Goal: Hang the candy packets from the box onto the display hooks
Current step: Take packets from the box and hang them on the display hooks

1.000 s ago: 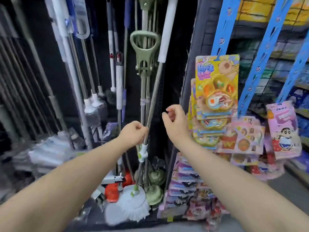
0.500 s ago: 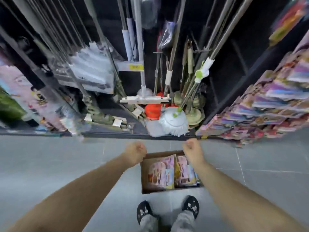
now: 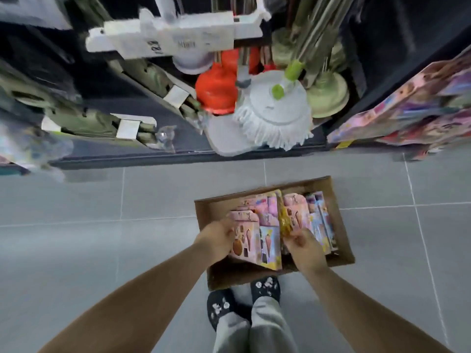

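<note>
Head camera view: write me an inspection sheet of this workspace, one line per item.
Surface: grey tiled floor.
Job's things: open cardboard box on the floor, holding candy packets stood in rows.
Clutter: white mop head and an orange item on the dark shelf base behind the box.
Grippers (hands): left hand grips a pink packet; right hand appears to pinch a yellow packet; both are in the box.
Cables: nothing seen.
Surroundings: hung packets at right, blurred; the person's shoes at the box's near edge.
</note>
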